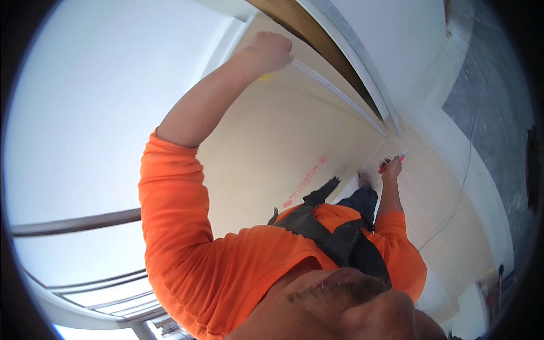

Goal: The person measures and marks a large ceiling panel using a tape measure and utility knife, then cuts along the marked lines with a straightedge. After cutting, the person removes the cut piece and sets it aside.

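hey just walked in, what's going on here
A person in an orange top is working at a large beige board with red print. The left hand is closed at one end of a long, pale strip, apparently a measuring tape, stretched across the board. The right hand, lower down near the strip's other end, holds a slim red tool.

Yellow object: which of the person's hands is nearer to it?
Left. The left hand is close by, with the yellow object showing just below its wrist; the right hand is farther off, down and to the right in the picture.
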Motion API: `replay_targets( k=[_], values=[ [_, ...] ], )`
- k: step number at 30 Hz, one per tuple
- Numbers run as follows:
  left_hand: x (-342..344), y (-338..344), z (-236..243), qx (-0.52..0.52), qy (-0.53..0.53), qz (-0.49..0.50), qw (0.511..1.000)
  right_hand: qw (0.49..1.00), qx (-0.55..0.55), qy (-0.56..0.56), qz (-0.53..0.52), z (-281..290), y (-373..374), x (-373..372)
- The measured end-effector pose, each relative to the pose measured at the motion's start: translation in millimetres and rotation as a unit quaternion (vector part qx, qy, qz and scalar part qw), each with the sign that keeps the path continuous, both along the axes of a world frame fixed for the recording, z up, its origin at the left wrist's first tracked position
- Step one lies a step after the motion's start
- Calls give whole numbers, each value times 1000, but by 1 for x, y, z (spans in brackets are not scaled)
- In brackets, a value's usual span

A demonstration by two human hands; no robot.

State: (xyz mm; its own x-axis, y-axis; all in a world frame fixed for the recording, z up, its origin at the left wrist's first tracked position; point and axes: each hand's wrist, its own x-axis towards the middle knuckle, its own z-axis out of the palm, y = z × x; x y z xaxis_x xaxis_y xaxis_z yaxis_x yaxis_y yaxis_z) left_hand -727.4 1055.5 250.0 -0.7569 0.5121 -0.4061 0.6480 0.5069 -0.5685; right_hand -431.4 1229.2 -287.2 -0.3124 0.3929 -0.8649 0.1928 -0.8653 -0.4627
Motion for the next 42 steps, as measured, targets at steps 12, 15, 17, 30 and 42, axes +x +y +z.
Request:
replay_targets(
  k=[12,15,17,30,42],
  values=[
    [-50,-40,24,36,119,114,986,939,-3,288,187,139,-87,-145],
    [-50,-37,22,40,130,112,984,920,-41,337,196,187,-110,-166],
    [-50,-39,20,40,137,116,983,910,-52,360,200,223,-124,-174],
    [-43,-25,19,28,158,111,981,898,3,388,206,270,-143,-204],
    [-43,-26,18,-8,162,130,978,886,98,357,279,286,-146,-201]
  ],
)
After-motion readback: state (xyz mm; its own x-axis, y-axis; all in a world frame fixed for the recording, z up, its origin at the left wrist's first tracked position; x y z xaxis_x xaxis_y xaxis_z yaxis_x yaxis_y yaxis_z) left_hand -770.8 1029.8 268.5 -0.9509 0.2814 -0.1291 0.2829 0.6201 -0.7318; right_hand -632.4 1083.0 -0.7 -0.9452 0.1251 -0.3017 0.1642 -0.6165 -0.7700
